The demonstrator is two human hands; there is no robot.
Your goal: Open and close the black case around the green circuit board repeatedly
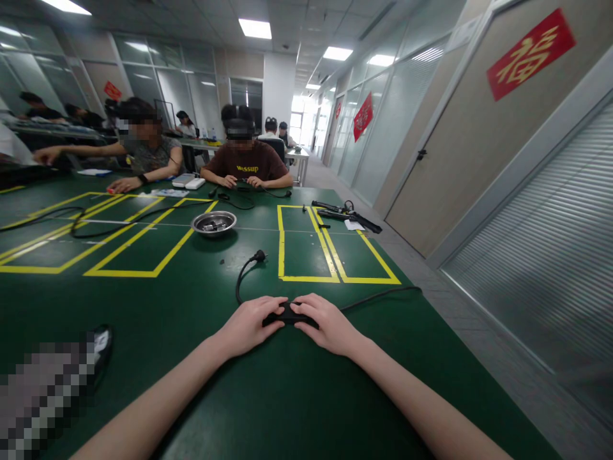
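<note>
We see a black, oblong block (289,313), grasped at both ends by the left hand (253,324) and right hand (325,322), at a smooth green table (272,396); beyond, a round, shiny metal bowl (197,225) holds small grey pieces (215,225).

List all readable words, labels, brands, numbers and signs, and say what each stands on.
"wissup": yellow lettering on a brown short-sleeved T-shirt.
"福": gold character on a red rectangular sign on the beige door.
Middle red sign, small far red sign, leftmost red sign: too blurred to read.
Black oblong object between left hand and right hand: no readable lettering.
</note>
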